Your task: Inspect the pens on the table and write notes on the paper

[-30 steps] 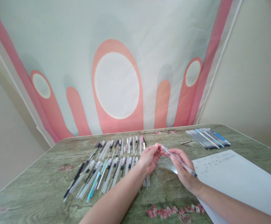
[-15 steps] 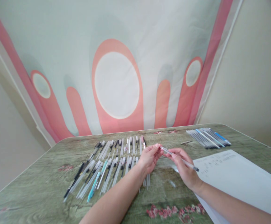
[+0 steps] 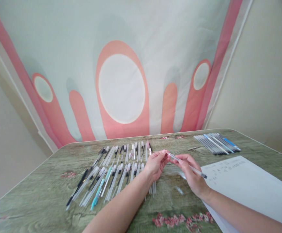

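Note:
A clear-barrelled pen [image 3: 195, 170] with a dark end slants between my hands above the table. My right hand [image 3: 191, 173] is closed around its barrel, the dark end sticking out toward the right. At the pen's far tip, my left hand [image 3: 157, 163] has thumb and fingers pinched together; whether a small part sits between them is too small to tell. Below the hands, a small clear piece [image 3: 179, 190] lies on the table. My left forearm covers part of the lower row of pen parts [image 3: 121, 179].
Another row of pen parts [image 3: 139, 151] lies behind, with caps and refills among them. A teal pen [image 3: 97, 194] is at the lower left. Grouped pens [image 3: 216, 144] rest at the back right, near white paper [image 3: 250, 187] with writing. The green wood-patterned table [image 3: 41, 184] meets a printed backdrop.
The pen and my right hand have shifted slightly, the dark end moving a little right. A small clear piece has come into view on the table below. My left hand stays nearly still.

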The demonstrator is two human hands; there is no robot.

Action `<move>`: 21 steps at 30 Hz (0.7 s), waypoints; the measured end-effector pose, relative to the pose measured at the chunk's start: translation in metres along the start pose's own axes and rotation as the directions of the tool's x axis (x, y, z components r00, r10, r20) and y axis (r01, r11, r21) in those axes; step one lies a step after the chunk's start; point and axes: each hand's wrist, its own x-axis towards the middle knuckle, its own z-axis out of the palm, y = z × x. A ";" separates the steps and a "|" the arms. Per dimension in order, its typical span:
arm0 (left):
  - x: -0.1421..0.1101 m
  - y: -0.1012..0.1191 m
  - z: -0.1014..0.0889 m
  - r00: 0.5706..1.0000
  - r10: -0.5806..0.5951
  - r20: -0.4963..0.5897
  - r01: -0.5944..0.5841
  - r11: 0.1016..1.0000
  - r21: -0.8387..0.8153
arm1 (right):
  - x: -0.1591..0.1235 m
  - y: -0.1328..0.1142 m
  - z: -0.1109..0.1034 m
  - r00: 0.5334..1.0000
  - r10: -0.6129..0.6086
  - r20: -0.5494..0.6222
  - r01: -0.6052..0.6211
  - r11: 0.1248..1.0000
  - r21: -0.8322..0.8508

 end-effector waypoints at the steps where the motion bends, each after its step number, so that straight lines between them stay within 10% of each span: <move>1: 0.000 0.000 0.000 1.000 0.000 0.000 0.000 1.000 -0.001 | 0.000 0.000 0.000 1.000 0.000 0.002 0.000 1.000 -0.002; 21: 0.000 -0.003 0.001 1.000 -0.002 -0.024 0.001 1.000 -0.025 | -0.003 -0.003 0.000 1.000 -0.023 0.014 0.024 0.997 -0.074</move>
